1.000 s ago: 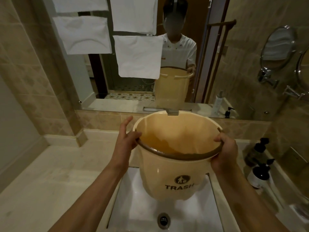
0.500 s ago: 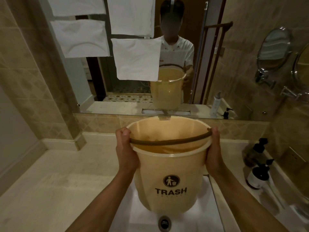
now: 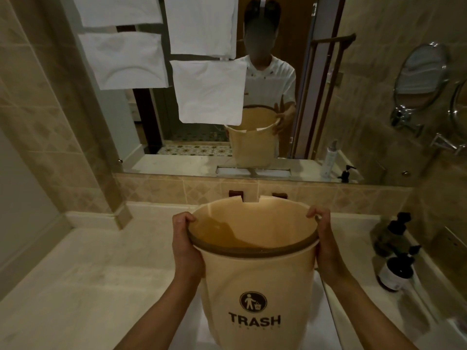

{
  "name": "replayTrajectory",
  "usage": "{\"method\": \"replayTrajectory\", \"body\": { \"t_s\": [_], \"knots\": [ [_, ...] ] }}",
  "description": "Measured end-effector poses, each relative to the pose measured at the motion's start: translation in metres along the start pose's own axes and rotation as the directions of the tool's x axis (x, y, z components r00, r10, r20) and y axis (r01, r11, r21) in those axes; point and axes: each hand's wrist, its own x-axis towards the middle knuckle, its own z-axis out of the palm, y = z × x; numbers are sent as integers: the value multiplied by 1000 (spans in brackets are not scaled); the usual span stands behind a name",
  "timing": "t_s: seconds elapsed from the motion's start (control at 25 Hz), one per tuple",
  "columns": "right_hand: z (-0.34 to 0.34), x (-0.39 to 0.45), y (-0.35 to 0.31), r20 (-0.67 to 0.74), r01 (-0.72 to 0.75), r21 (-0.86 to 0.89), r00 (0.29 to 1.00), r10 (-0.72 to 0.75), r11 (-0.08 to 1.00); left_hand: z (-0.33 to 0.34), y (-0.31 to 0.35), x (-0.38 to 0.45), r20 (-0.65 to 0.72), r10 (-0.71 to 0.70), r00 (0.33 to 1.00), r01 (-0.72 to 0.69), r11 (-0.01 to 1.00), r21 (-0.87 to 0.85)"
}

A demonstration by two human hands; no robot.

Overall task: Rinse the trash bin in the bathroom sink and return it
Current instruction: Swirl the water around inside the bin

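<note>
The beige trash bin (image 3: 255, 289) with a brown rim ring and the word TRASH on its front hangs upright over the white sink (image 3: 319, 327). My left hand (image 3: 185, 246) grips its left rim, fingers curled over the edge. My right hand (image 3: 324, 245) grips the right rim the same way. Some water lies inside the bin, tilted toward the left wall. The bin hides the tap and most of the sink basin.
A pale stone counter (image 3: 75, 286) stretches to the left. Two dark pump bottles (image 3: 394, 269) stand on the right of the counter. A wall mirror (image 3: 252, 84) with white cloths stuck on it faces me. A round shaving mirror (image 3: 419, 74) juts from the right wall.
The bin has come down and toward me, its mouth tipping back so that the inside shows. Both hands kept their grip on the rim. The view has tilted down a little.
</note>
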Motion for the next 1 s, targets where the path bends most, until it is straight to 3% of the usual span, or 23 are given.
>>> {"method": "replayTrajectory", "body": {
  "t_s": [0.24, 0.4, 0.48, 0.72, 1.0],
  "knots": [
    [29, 1, 20, -116, -143, 15, 983, 144, 990, -19, -3, 13, -60, -215, 975, 216, 976, 2],
    [-5, 8, 8, -221, -98, -100, 972, 74, 990, 21, 4, 4, 44, -199, 979, 197, 979, 48],
    [-17, 2, 8, -256, -89, -68, 964, 69, 994, 33, 1, -5, 76, -223, 972, 219, 974, 62],
    [3, -5, 29, -190, -124, -10, 975, 119, 992, 5, -2, -8, 6, -150, 989, 148, 981, 123],
    [-7, -4, 35, -227, -80, 51, 970, 90, 995, 18, -2, -1, 61, -187, 980, 171, 963, 206]
  ]
}}
